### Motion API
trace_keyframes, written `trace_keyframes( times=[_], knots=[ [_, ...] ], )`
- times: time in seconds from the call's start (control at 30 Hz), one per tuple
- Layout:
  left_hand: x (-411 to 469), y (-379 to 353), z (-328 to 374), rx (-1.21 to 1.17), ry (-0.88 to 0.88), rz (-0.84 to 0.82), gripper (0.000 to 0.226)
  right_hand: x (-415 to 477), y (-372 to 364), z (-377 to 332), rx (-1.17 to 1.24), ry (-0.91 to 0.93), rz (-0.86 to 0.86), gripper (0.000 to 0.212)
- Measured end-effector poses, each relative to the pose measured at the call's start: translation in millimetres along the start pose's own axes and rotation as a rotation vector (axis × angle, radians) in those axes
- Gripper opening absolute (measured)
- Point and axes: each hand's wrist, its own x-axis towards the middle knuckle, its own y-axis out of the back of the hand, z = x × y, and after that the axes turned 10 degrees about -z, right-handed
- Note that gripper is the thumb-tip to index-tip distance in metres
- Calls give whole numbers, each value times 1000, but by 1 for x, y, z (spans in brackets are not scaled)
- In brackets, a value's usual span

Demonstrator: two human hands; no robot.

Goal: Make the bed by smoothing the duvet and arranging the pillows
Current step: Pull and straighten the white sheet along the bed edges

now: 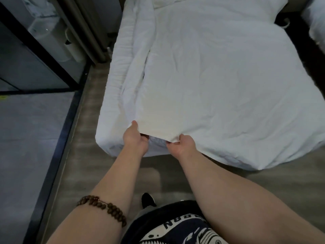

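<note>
From the head camera, looking down over the foot of a bed, a white, lightly creased fabric duvet (219, 88) is spread across the mattress, its near left corner lifted slightly off the white fitted sheet (112, 110) that shows along the bed's left side and foot. The left hand (134, 138) is closed on that corner, thumb lying on top of the fabric and fingers curled beneath the edge. The right hand (181, 144) pinches the same near edge just to the right, fingers tucked under the hem and thumb above, so the two hands sit close together with a short raised span of duvet between them. A string of dark brown wooden beads (103, 209) circles the left forearm. At the far end of the bed, part of a white pillow (168, 1) shows at the top edge, partly cut off by the frame. The bed stands on a grey wood-grain floor (84, 155); to the left is a black-framed glass partition (35, 55). One black shoe (147, 199) shows below, above a dark printed shirt (175, 228).
</note>
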Motion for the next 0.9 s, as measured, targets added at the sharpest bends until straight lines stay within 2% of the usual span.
trace_keyframes(
  times=[0.1,0.23,0.37,0.47,0.53,0.63,0.7,0.73,0.8,0.83,0.9],
  knots=[
    [29,20,19,-225,142,-99,25,0,-3,19,125,105,1,39],
    [45,32,44,-445,243,-202,34,-8,-8,20,96,193,51,45],
    [59,46,56,-570,316,-110,46,-20,-11,21,71,248,84,41],
    [60,48,64,-543,342,32,59,-20,-2,19,35,294,145,38],
    [56,48,72,-404,339,90,54,-19,5,16,0,293,167,39],
    [50,45,85,49,235,86,17,-16,6,14,29,278,158,36],
    [50,58,95,195,135,82,4,-11,8,20,71,250,156,31],
    [49,66,98,314,13,89,13,-8,10,25,92,232,164,28],
    [54,75,100,506,-169,127,54,-2,14,38,161,180,133,21],
    [56,82,100,645,-257,137,66,-1,12,48,181,135,109,23],
    [43,82,99,788,-281,131,66,3,1,74,207,27,28,30]
  ],
)
